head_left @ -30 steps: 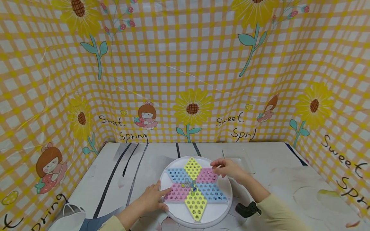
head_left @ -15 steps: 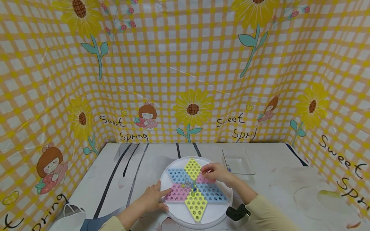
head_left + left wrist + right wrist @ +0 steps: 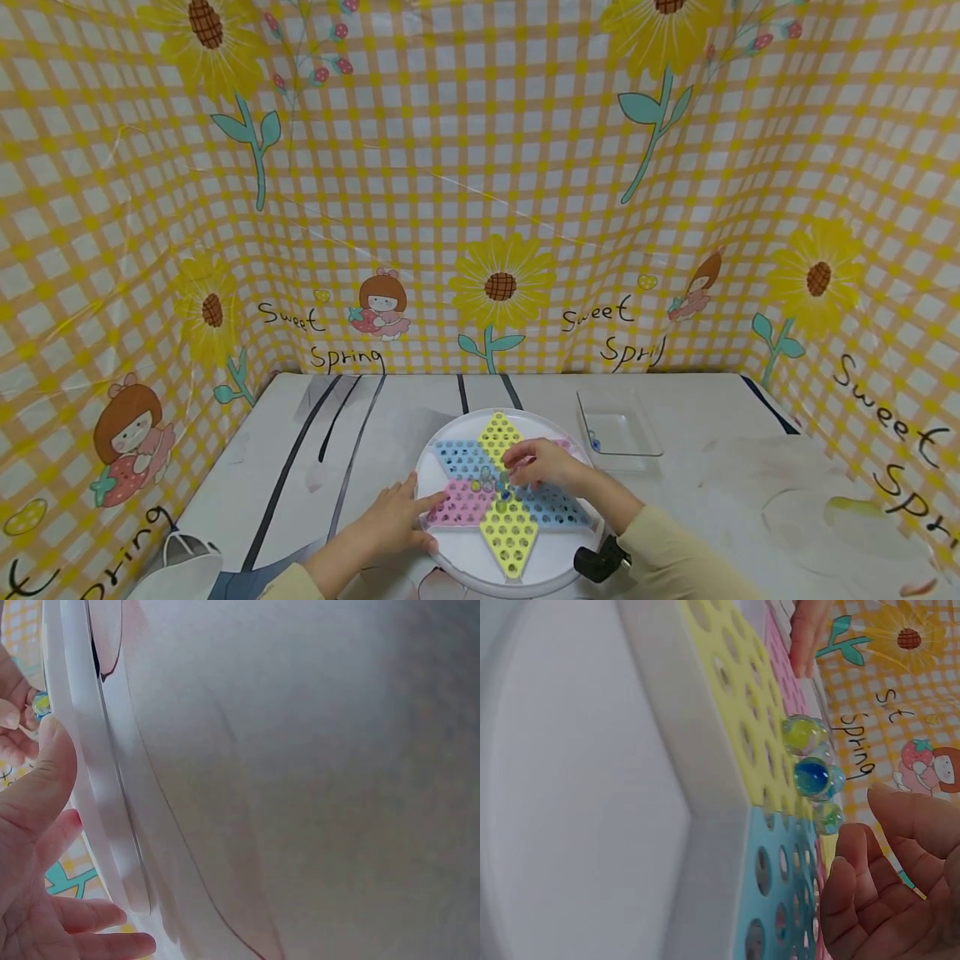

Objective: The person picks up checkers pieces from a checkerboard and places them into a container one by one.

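Note:
A round white Chinese checkers board (image 3: 547,550) with a pink, blue and yellow star carries a cluster of glass marbles (image 3: 487,482) at its middle. My left hand (image 3: 397,515) rests at the board's left edge, its index finger reaching over the pink part. In the left wrist view its thumb (image 3: 45,776) lies near the white rim. My right hand (image 3: 543,467) is over the board, right beside the marbles. Its thumb (image 3: 919,821) stands apart from the bent fingers (image 3: 840,892). A clear greenish marble (image 3: 829,818) appears close to the fingertips, near a blue marble (image 3: 812,778).
A clear square tray (image 3: 637,452) with blue-toned marbles (image 3: 595,444) at its left side stands behind the board to the right. A white object (image 3: 180,567) lies at the table's front left. A checkered cloth (image 3: 420,167) closes off the back and sides.
My right hand has moved left from the board's right rim to the marbles at the middle. The tray and its marbles now show from behind my arm. My left hand has stayed put.

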`<state>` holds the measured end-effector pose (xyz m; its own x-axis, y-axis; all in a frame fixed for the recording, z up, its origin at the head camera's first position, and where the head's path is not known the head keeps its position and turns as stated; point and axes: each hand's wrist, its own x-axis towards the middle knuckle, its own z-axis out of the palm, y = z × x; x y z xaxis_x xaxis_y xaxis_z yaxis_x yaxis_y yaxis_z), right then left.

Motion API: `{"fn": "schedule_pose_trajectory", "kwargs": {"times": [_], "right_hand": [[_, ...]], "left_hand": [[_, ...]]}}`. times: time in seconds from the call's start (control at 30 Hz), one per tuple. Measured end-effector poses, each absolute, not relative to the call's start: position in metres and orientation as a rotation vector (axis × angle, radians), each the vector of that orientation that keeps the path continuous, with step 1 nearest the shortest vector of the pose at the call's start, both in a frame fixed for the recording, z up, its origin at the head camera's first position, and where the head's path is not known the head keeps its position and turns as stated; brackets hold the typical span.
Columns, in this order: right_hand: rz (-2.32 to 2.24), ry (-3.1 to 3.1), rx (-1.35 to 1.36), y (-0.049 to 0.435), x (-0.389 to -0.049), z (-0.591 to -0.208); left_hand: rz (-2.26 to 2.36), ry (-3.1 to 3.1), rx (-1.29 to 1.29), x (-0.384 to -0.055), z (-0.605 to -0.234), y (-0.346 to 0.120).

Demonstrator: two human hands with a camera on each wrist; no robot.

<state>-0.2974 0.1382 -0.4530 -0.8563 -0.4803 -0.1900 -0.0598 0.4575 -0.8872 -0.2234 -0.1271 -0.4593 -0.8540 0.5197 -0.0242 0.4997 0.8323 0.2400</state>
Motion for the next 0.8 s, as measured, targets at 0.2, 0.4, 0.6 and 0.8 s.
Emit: {"fn": "schedule_pose_trajectory", "kwargs": {"times": [0.2, 0.4, 0.6, 0.8], "right_hand": [[-1.324, 2.345, -0.461, 0.1341, -0.2955, -0.4532], [-1.242, 2.409, -0.489, 0.1327, -0.2990, -0.4587], [-1.199, 2.457, -0.498, 0.1309, -0.2993, -0.4614], [-1.166, 2.509, -0.546, 0.1287, -0.2977, -0.4624]], "left_hand": [[0.374, 2.894, 0.782, -0.2238, -0.4592, -0.1272], [0.414, 2.865, 0.730, -0.2245, -0.4584, -0.1272], [0.406, 2.871, 0.734, -0.2254, -0.4598, -0.1273], [0.405, 2.883, 0.757, -0.2251, -0.4610, -0.1280]]}}
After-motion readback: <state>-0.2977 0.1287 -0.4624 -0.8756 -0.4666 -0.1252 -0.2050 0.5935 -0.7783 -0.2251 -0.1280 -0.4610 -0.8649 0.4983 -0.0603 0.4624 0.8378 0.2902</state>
